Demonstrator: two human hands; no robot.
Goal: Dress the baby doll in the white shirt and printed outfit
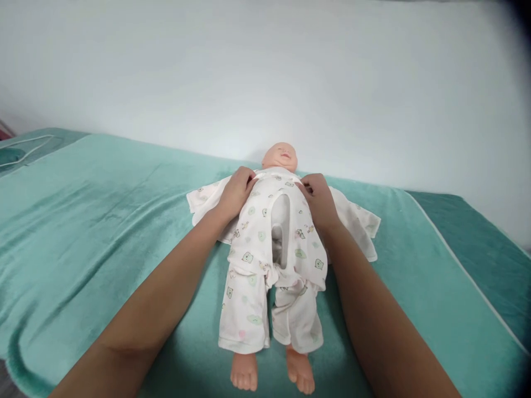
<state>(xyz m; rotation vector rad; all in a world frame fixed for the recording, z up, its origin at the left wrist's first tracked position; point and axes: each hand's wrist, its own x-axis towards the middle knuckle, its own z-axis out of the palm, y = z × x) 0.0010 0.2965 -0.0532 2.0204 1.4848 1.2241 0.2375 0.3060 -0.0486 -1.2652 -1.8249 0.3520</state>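
A baby doll lies on its back, head toward the wall and feet toward me. White open-crotch baby pants with small green and pink prints cover its legs and reach up to its chest. Closed at the waistband's left side, my left hand pinches the fabric. My right hand does the same at the right side, its fingers curled in. A matching white baby shirt is spread out beneath the doll, sleeves to both sides. The doll's arms are hidden; both bare feet show.
Under the doll is a light teal blanket, wrinkled on the left. Darker green cloth shows at the right edge. At the far left a white cord lies on the cloth. A white wall rises just behind the doll's head.
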